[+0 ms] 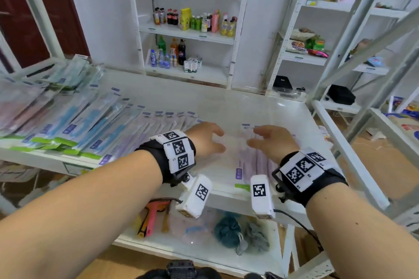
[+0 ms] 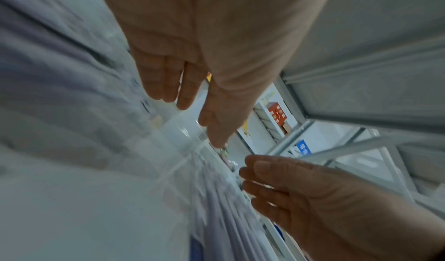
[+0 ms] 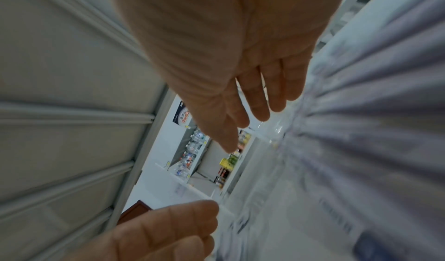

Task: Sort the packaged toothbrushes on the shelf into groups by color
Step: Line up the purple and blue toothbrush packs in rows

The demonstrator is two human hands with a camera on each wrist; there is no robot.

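— Head view: both hands hover over the pink packaged toothbrushes (image 1: 254,158) at the shelf (image 1: 226,102) front, right of the purple row (image 1: 145,133). How best to gather them?

— Close in from both sides and square the packs, I'd judge, keeping them apart from the purple.

— Fingers?

— Left hand (image 1: 205,138) and right hand (image 1: 273,142) spread loosely, facing each other, holding nothing.
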